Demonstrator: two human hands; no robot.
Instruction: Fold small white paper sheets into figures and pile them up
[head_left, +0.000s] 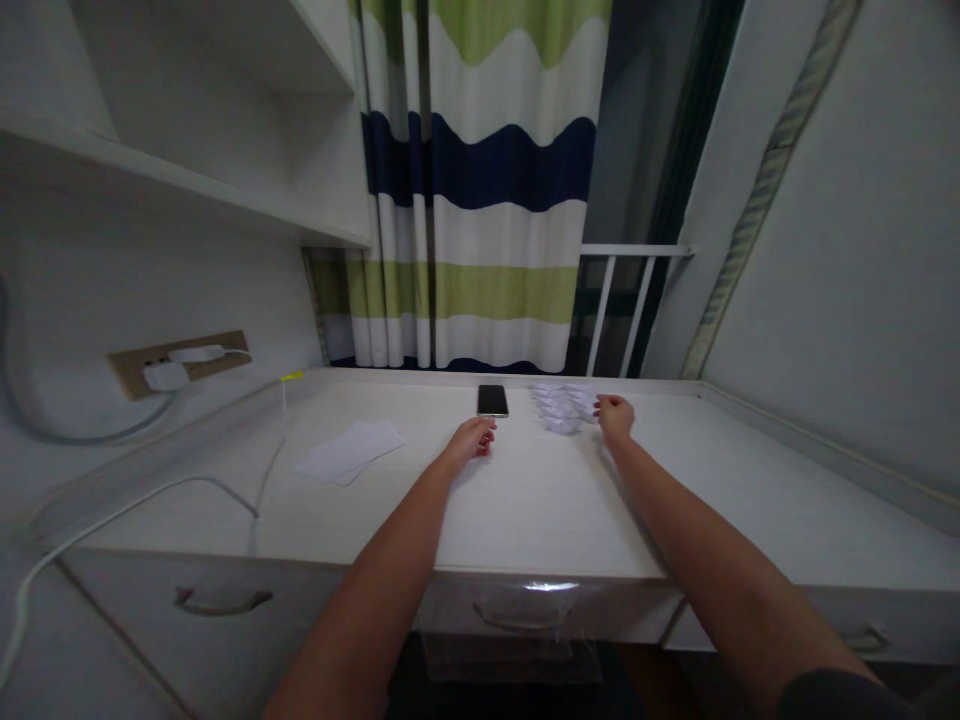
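Note:
A dark phone (pixel 493 400) lies flat at the back of the white desk (pixel 525 500). My left hand (pixel 471 440) rests on the desk just in front of it, fingers curled, with nothing visible in them. Several small white folded paper pieces (pixel 562 405) sit in a cluster to the right of the phone. My right hand (pixel 615 415) is at the right edge of that cluster, fingers curled and touching the papers; whether it grips one is unclear.
White paper sheets (pixel 351 450) lie on the left of the desk. A white cable (pixel 150 500) runs from a wall socket (pixel 176 365) across the left edge. Shelves hang above left, a striped curtain (pixel 487 200) behind. Drawers with handles (pixel 223 600) sit below.

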